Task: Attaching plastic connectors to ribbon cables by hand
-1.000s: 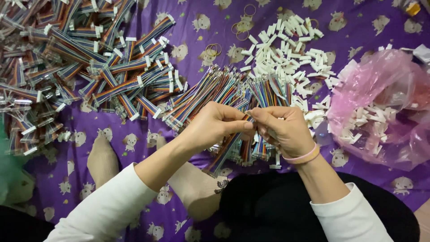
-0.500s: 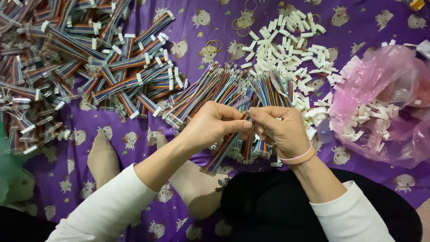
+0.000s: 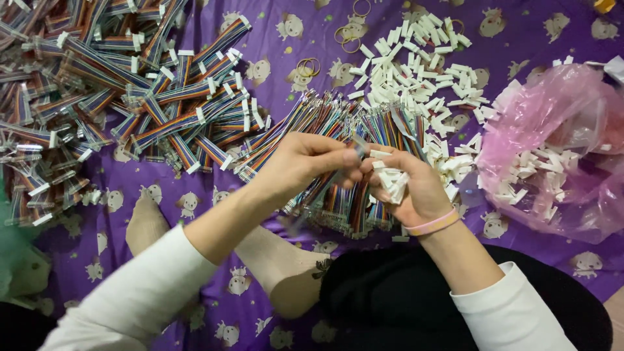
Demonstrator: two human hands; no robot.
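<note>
Both hands have lifted slightly and turned since a second ago, the right hand (image 3: 409, 185) now showing a clutch of white connectors (image 3: 392, 179) held in its curled fingers. The left hand (image 3: 305, 162) pinches a ribbon cable (image 3: 331, 185) against them, above the loose cables (image 3: 338, 123) on the purple cloth (image 3: 273, 39). More connectors fill a pink bag (image 3: 552, 149) nearby.
</note>
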